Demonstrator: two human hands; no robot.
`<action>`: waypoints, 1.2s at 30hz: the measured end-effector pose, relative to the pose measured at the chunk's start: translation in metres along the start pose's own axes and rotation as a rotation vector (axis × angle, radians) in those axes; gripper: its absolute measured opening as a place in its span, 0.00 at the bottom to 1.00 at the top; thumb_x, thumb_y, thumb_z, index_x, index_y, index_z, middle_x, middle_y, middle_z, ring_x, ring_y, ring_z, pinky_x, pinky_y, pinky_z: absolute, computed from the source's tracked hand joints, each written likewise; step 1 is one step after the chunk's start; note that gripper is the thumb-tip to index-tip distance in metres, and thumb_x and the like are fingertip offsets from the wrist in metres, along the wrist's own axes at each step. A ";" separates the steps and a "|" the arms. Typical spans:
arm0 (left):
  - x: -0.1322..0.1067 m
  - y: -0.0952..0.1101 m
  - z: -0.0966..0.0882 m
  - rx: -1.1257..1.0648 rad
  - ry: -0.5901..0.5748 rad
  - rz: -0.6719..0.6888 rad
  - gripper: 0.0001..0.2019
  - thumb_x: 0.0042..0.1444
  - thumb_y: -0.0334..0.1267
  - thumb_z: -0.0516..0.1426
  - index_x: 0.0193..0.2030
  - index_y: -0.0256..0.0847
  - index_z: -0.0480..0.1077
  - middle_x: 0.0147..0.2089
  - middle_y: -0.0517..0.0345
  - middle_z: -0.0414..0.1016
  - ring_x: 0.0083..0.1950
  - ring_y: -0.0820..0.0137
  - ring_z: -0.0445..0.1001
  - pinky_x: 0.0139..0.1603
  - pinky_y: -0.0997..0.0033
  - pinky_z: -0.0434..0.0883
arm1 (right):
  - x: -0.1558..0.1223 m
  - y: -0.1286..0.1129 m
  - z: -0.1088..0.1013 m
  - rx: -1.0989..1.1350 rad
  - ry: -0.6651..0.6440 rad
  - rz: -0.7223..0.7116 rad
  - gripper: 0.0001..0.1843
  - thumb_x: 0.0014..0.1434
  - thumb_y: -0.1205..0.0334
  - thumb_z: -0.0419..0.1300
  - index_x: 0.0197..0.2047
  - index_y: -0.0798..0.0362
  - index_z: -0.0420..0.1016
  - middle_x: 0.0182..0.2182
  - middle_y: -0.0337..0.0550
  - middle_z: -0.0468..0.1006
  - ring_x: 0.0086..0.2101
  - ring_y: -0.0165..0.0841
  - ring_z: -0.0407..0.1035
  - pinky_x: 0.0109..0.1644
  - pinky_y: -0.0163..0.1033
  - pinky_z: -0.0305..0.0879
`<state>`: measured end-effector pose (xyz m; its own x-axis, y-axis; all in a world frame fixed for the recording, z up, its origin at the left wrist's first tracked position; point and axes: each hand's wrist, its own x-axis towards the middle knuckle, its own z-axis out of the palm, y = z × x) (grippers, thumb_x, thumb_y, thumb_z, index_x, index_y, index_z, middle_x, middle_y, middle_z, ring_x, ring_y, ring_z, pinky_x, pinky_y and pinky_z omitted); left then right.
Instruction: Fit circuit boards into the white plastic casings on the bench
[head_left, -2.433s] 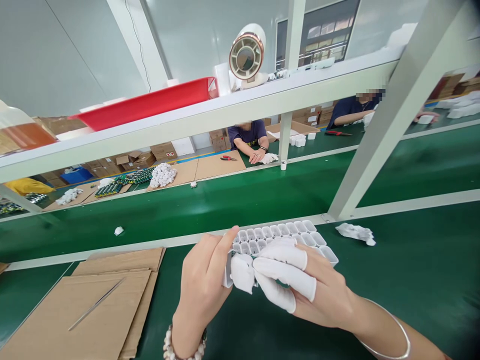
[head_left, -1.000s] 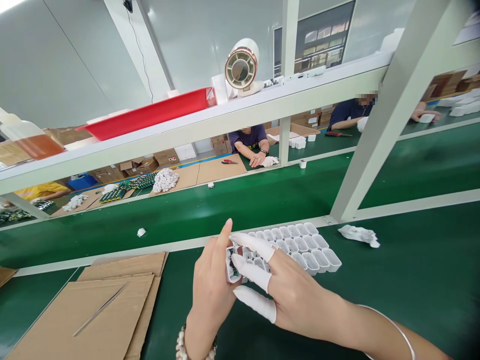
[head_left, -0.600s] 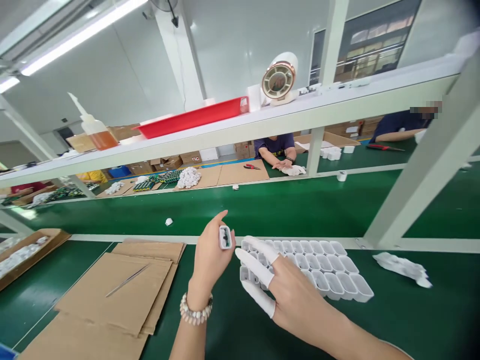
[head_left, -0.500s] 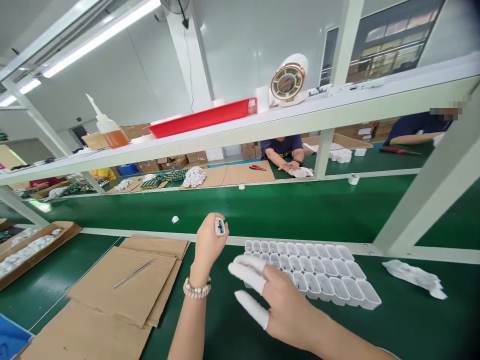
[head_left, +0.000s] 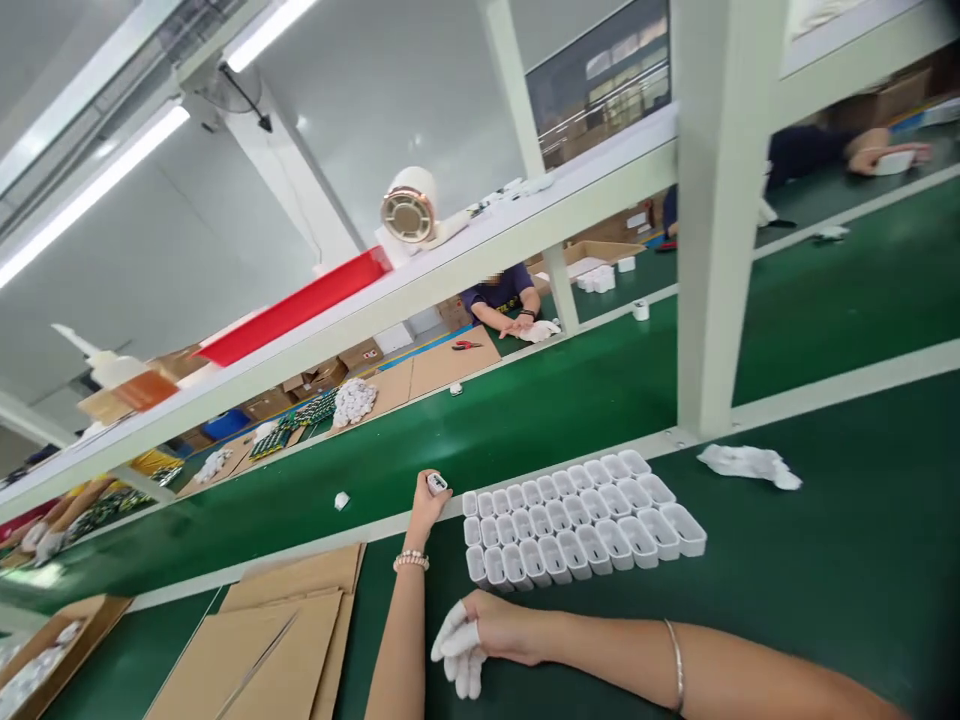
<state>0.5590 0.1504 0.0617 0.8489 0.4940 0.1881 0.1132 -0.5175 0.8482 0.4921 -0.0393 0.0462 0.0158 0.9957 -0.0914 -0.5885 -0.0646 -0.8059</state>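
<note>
My left hand [head_left: 426, 505] is stretched forward over the near rail of the green conveyor belt [head_left: 525, 420], fingers closed on a small white housing part [head_left: 437, 484]. My right hand [head_left: 476, 640], with white finger cots, rests on the green mat near me, fingers curled loosely downward and holding nothing I can see. Between the two hands lies a white tray [head_left: 577, 520] of several empty cells.
Cardboard sheets [head_left: 270, 640] with thin tweezers [head_left: 255, 665] lie at the left. A crumpled white cloth [head_left: 750, 465] sits right of the tray, beside a frame post [head_left: 709, 250]. A small white part [head_left: 342, 500] lies on the belt. Other people work across it.
My left hand took the white part away from my right hand and reached forward to the belt's edge. My right hand dropped back onto the mat. The view swung left.
</note>
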 end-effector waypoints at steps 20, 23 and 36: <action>-0.054 0.005 0.021 -0.564 -0.200 -0.052 0.27 0.64 0.56 0.46 0.60 0.40 0.65 0.64 0.45 0.65 0.65 0.60 0.63 0.67 0.56 0.57 | -0.003 -0.002 -0.005 0.002 -0.078 0.016 0.22 0.35 0.52 0.75 0.30 0.60 0.80 0.20 0.39 0.76 0.22 0.31 0.74 0.30 0.34 0.71; -0.060 0.007 0.024 -0.585 -0.238 -0.060 0.27 0.64 0.56 0.45 0.60 0.40 0.65 0.64 0.45 0.65 0.66 0.61 0.63 0.68 0.57 0.56 | -0.004 -0.005 -0.009 0.010 -0.149 0.045 0.22 0.38 0.53 0.74 0.33 0.60 0.80 0.23 0.41 0.77 0.24 0.32 0.75 0.32 0.35 0.71; -0.059 0.003 0.025 -0.504 -0.280 -0.016 0.21 0.64 0.42 0.45 0.60 0.40 0.64 0.59 0.49 0.70 0.62 0.61 0.67 0.66 0.55 0.58 | -0.008 -0.014 -0.011 0.094 -0.173 0.123 0.21 0.42 0.57 0.74 0.36 0.62 0.80 0.25 0.43 0.77 0.26 0.35 0.76 0.36 0.38 0.71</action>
<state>0.5224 0.1027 0.0410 0.9611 0.2599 0.0937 -0.0749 -0.0811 0.9939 0.5093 -0.0476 0.0519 -0.1951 0.9777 -0.0775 -0.6499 -0.1881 -0.7364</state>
